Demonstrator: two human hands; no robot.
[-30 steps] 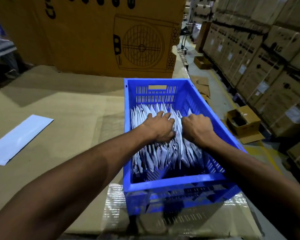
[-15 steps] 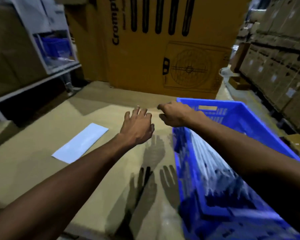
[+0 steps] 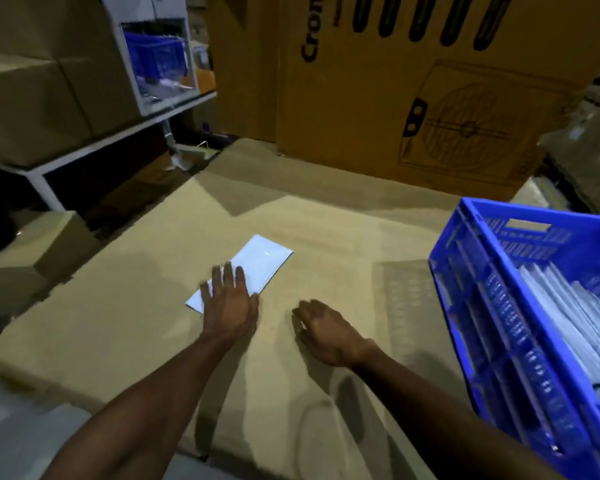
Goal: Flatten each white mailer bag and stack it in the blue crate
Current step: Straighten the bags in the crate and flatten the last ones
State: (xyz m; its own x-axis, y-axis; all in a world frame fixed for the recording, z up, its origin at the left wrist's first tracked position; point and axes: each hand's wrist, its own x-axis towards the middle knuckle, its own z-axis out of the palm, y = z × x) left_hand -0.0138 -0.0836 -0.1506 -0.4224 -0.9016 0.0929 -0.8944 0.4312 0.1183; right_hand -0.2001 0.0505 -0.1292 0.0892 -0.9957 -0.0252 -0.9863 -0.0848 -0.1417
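Mailer (image 3: 257, 265): white, flat on cardboard counter (image 3: 326, 237). Left hand (image 3: 230, 303): fingers spread, over the mailer's near end. Right hand (image 3: 326, 332): loosely curled, holding nothing, right of mailer. Crate (image 3: 471, 292): blue, far right of mailer, filled with upright white mailers (image 3: 568, 306). Large printed carton (image 3: 413, 98): behind mailer.

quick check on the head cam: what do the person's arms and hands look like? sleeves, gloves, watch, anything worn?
Both forearms are bare up to the frame edge, with no sleeve showing. The left hand and right hand are bare too: no gloves, and no watch, band or ring can be seen on the wrists or fingers. No markings can be made out, but the picture is dim and a bit blurred, so small details could be missed.
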